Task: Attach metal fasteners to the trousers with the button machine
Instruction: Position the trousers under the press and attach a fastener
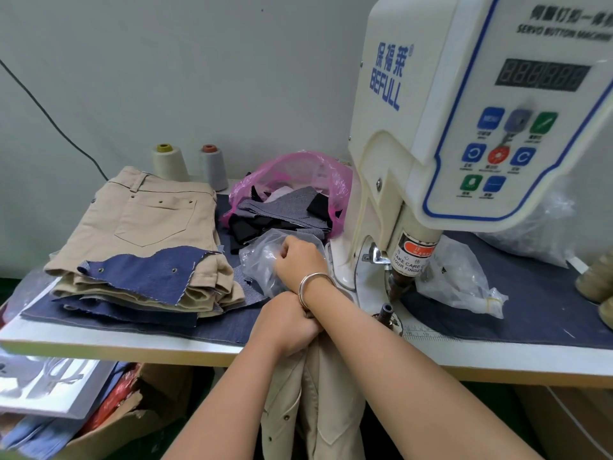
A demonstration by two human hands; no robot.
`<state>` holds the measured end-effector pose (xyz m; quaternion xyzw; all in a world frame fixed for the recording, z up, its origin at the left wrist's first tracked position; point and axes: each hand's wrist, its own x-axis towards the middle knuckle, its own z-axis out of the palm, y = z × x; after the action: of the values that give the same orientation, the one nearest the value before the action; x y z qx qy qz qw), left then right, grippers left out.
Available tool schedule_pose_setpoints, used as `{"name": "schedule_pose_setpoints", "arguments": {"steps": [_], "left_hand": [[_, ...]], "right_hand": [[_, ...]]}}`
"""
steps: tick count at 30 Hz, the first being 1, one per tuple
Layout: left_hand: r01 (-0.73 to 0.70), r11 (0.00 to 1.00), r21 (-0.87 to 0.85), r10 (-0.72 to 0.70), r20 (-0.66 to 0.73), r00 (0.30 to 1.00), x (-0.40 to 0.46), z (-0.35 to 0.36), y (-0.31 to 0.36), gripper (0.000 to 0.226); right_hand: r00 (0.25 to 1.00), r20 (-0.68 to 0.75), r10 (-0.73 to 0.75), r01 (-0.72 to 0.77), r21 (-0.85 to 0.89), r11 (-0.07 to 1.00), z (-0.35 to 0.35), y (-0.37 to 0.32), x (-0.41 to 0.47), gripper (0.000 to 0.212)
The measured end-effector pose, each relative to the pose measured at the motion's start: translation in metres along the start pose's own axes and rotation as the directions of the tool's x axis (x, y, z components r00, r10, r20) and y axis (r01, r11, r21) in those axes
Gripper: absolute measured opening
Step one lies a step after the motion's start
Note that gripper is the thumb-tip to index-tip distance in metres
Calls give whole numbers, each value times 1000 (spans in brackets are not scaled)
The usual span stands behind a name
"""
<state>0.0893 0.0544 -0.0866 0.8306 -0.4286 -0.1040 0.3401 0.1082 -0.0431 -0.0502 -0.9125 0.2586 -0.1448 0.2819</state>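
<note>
A pair of beige trousers (318, 393) hangs over the table's front edge, bunched at the top in the grip of my left hand (288, 327). My right hand (300, 258), a metal bangle on its wrist, crosses over the left and has its fingers curled into a crumpled clear plastic bag (262, 257); what lies inside is hidden. The cream button machine (464, 111) stands to the right, its punch head (398, 283) above the lower die (386, 310), just right of both hands.
A stack of beige trousers (149, 214) topped with a blue denim scrap (146, 270) sits at the left. Behind it are two thread cones (169, 161) and a pink bag of fabric scraps (298, 180). Another clear bag (461, 277) lies right of the machine. A cardboard box (132, 413) sits under the table.
</note>
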Motion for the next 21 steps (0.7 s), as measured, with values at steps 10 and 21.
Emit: {"name": "schedule_pose_setpoints", "arguments": {"steps": [10,21], "left_hand": [[-21,999,-25,22,41,999,-2,-4,4,11],[12,1000,-9,-12,42,999,0,-1,0,25]], "right_hand": [[955,-194,226,-4,751,660,-30,25,-104,21],[985,127,121,-160,933,324,-69,30,-152,7]]}}
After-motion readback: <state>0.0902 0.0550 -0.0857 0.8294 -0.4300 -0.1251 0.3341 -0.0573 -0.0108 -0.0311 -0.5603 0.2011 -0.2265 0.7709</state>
